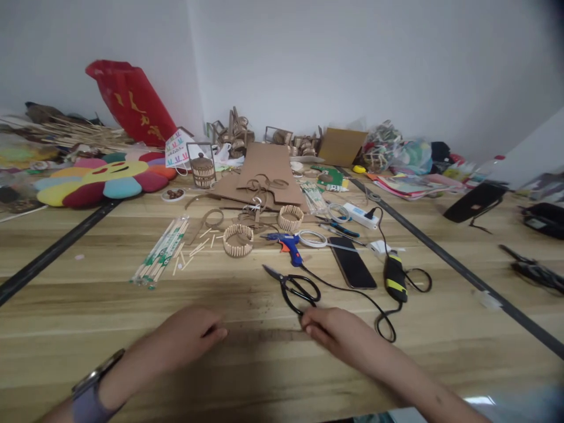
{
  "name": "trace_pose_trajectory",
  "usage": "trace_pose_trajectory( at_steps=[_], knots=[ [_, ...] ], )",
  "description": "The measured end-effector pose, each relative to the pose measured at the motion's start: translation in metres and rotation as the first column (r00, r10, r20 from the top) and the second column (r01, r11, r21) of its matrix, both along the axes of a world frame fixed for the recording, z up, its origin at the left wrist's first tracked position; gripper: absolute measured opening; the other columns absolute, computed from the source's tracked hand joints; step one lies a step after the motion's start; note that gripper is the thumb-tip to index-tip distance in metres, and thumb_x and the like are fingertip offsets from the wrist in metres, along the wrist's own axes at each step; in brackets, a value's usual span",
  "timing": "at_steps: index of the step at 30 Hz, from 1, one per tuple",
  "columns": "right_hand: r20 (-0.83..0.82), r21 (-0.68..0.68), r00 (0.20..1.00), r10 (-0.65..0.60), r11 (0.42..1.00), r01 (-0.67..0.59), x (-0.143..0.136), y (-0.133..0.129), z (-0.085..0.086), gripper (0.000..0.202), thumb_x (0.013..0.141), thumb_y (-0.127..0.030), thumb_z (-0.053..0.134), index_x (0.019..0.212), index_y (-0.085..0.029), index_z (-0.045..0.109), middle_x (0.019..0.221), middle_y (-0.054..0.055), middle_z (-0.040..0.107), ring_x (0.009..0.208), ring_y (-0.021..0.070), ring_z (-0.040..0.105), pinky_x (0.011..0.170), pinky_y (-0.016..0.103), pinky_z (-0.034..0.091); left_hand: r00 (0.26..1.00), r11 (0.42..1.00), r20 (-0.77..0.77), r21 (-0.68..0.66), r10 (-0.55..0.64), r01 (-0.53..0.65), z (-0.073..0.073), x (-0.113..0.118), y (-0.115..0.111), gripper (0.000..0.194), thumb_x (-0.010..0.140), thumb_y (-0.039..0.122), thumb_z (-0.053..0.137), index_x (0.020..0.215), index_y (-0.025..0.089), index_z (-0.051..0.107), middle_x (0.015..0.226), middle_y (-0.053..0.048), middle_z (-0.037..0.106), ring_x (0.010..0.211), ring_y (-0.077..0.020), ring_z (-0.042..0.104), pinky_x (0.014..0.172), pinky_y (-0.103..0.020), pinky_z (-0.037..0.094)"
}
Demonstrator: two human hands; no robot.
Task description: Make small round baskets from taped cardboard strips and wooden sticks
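Observation:
My left hand [189, 335] is low over the near part of the table, its fingers curled in and nothing visible in it. On that wrist is a watch with a purple band [94, 388]. My right hand [332, 332] is closed at the end of one handle loop of the black-handled scissors [299, 291], which lie with their blades pointing up and left. Beyond them is a blue glue gun [288, 244]. Two rings of short wooden sticks, a nearer ring [238, 241] and a farther ring [291, 218], stand near the glue gun.
Packs of sticks [161, 252] and loose sticks [194, 252] lie left. Right are a phone [352, 262], tape roll [312, 238], black-yellow tool [395, 277] with its cord, and power strip [361, 215]. Cardboard [267, 164], a lidded stick pot [203, 170] and flower cushion [114, 176] are farther back.

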State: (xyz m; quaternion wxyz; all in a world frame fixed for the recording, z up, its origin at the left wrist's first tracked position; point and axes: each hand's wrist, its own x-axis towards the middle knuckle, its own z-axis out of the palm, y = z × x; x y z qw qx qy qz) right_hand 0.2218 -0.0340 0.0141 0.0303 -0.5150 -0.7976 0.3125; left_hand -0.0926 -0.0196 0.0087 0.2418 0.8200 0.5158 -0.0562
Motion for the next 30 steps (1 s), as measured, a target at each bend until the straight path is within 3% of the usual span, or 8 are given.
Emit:
trace_pose_trajectory(
  at_steps=[3,10,15,19,22,25,27,30],
  knots=[
    [0.021,0.060,1.000,-0.018,0.998,0.017,-0.004,0.006,-0.014,0.022,0.090,-0.018,0.046,0.096,-0.022,0.067,0.090,0.004,0.073,0.082,0.0203,0.067,0.070,0.026,0.044,0.996,0.998,-0.088,0.057,0.032,-0.027,-0.008,0.004,0.003,0.032,0.091,0.031,0.042,0.073,0.017,0.065,0.076,-0.008,0.070,0.072,-0.0242,0.062,0.060,-0.030,0.037],
    [0.182,0.193,0.975,-0.129,0.977,0.093,-0.003,0.034,-0.021,0.033,0.095,-0.024,0.048,0.122,-0.020,0.066,0.110,0.012,0.075,0.101,0.0265,0.069,0.082,0.032,0.048,0.979,0.984,-0.182,0.168,0.096,-0.065,0.000,0.015,0.023,0.035,0.096,0.033,0.039,0.085,0.016,0.067,0.088,-0.012,0.073,0.082,-0.0271,0.067,0.066,-0.031,0.043],
    [0.218,0.176,0.971,-0.102,0.982,0.064,0.005,0.030,-0.014,0.019,0.093,-0.022,0.054,0.104,-0.022,0.069,0.094,0.005,0.077,0.087,0.0218,0.070,0.069,0.026,0.045,0.974,0.979,-0.189,0.185,0.121,-0.086,-0.005,0.012,0.019,0.033,0.097,0.032,0.041,0.082,0.017,0.066,0.084,-0.009,0.071,0.077,-0.0249,0.065,0.066,-0.031,0.044],
    [0.340,0.226,0.929,-0.145,0.972,0.069,0.001,0.022,-0.008,0.011,0.091,-0.020,0.059,0.096,-0.019,0.069,0.090,0.007,0.074,0.083,0.0232,0.069,0.067,0.027,0.043,0.980,0.929,-0.157,0.366,0.119,-0.054,-0.012,0.013,0.013,0.018,0.092,0.027,0.054,0.094,0.015,0.066,0.097,-0.012,0.066,0.092,-0.0292,0.059,0.079,-0.039,0.046],
    [0.393,0.300,0.909,-0.142,0.954,0.020,-0.013,0.019,-0.003,0.012,0.090,-0.011,0.058,0.094,-0.015,0.068,0.102,0.015,0.070,0.100,0.0299,0.064,0.080,0.034,0.043,0.992,0.903,-0.086,0.412,-0.097,0.124,-0.019,0.018,0.010,0.026,0.089,0.008,0.051,0.109,0.018,0.064,0.108,-0.010,0.061,0.101,-0.0269,0.055,0.084,-0.038,0.045],
    [0.319,0.286,0.947,0.049,0.947,-0.145,-0.033,0.019,-0.001,0.012,0.091,-0.010,0.058,0.097,-0.015,0.066,0.103,0.012,0.067,0.097,0.0251,0.063,0.079,0.031,0.043,0.932,0.856,-0.026,0.386,-0.362,0.343,-0.027,0.024,0.009,0.036,0.092,0.003,0.044,0.113,0.024,0.065,0.107,-0.006,0.062,0.097,-0.0230,0.056,0.082,-0.034,0.046],
    [0.195,0.241,0.962,0.189,0.942,-0.234,-0.044,0.023,-0.002,0.010,0.091,-0.012,0.060,0.098,-0.016,0.064,0.102,0.009,0.066,0.090,0.0202,0.063,0.073,0.026,0.043,0.918,0.841,-0.032,0.389,-0.396,0.376,-0.031,0.027,0.009,0.034,0.094,0.005,0.043,0.110,0.022,0.066,0.105,-0.006,0.063,0.095,-0.0235,0.057,0.081,-0.035,0.047],
    [0.141,0.222,0.960,0.241,0.938,-0.268,-0.054,0.031,-0.008,0.012,0.089,-0.010,0.059,0.098,-0.015,0.064,0.099,0.008,0.065,0.086,0.0193,0.063,0.069,0.025,0.041,0.922,0.837,-0.061,0.398,-0.383,0.375,-0.033,0.031,0.009,0.032,0.093,0.004,0.043,0.104,0.020,0.068,0.103,-0.007,0.066,0.093,-0.0242,0.059,0.078,-0.034,0.048]
  ],
)
